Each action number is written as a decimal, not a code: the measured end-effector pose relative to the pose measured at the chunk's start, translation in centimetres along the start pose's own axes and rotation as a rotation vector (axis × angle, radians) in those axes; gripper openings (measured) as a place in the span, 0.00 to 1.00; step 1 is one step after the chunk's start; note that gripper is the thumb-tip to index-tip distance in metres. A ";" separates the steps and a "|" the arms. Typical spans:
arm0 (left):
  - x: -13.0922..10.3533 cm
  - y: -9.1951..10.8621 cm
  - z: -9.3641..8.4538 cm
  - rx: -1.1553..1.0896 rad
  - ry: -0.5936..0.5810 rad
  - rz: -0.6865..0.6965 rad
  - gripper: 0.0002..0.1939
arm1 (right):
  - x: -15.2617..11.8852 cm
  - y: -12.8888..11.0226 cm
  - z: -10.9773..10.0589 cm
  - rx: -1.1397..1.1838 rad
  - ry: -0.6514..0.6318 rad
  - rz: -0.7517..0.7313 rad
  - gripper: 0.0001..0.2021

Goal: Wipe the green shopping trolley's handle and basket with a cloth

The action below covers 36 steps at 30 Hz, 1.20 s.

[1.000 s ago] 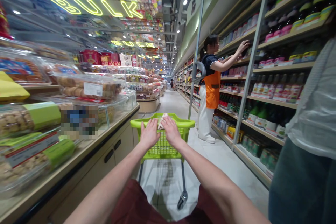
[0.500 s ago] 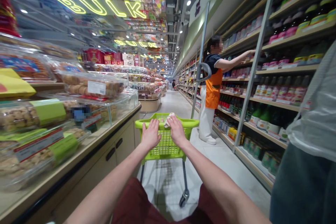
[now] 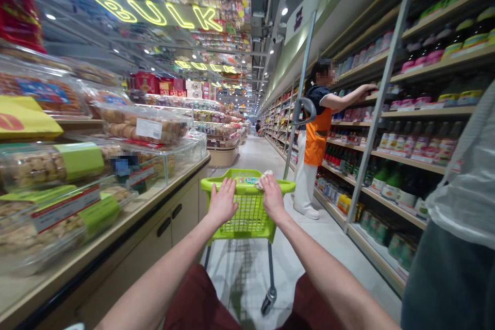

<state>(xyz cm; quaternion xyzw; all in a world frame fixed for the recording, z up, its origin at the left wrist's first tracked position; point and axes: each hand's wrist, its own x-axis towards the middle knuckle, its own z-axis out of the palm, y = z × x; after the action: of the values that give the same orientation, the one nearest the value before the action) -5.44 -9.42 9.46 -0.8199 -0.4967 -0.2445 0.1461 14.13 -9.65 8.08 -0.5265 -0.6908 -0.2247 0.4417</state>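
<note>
A lime-green shopping cart (image 3: 247,214) stands directly ahead of me, its basket made of plastic mesh. My left hand (image 3: 223,202) lies palm down on the left part of its handle rim, fingers stretched forward. Crumpled in my right hand (image 3: 274,200) is a white tissue or cloth (image 3: 265,178), pressed against the right part of the same rim. Something small and colourful, too small to name, shows in the basket between the hands.
Along the left runs a counter (image 3: 166,206) stacked with clear boxes of biscuits (image 3: 150,126). Drink shelves (image 3: 417,154) line the right side. A person in an orange apron (image 3: 317,134) reaches into them beside a metal pole (image 3: 299,98). Another person's grey top (image 3: 464,185) is close at right.
My right hand, with the white tissue or cloth, has slid to the right along the cart's rim. The left hand stays nearly in place. The apron wearer's arm has shifted slightly at the shelf.
</note>
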 end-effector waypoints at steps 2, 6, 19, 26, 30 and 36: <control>0.0 -0.1 -0.1 0.000 -0.014 0.001 0.33 | 0.5 -2.8 1.3 0.024 -0.061 -0.077 0.23; 0.1 -0.3 -0.8 -0.049 -0.030 -0.008 0.33 | 1.4 -6.3 1.9 0.031 -0.163 -0.108 0.23; 3.3 5.2 -3.4 -0.401 -0.020 0.012 0.23 | 1.5 -0.8 -4.5 0.179 -0.083 0.166 0.27; 3.9 7.5 -0.6 -0.182 0.140 -0.023 0.18 | -0.1 0.1 -2.4 -0.013 -0.123 0.149 0.21; 2.4 4.2 -0.2 -0.127 0.184 0.120 0.19 | -0.8 0.8 -2.2 -0.032 -0.117 0.088 0.20; 0.3 -5.0 -0.9 -0.067 0.204 -0.033 0.19 | -1.3 0.8 -1.8 -0.030 -0.094 0.067 0.21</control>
<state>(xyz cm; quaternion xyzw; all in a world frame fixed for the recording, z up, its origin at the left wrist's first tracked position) -9.94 -7.28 10.34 -0.7869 -0.4843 -0.3455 0.1640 15.62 -11.45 7.79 -0.5659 -0.6892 -0.1950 0.4084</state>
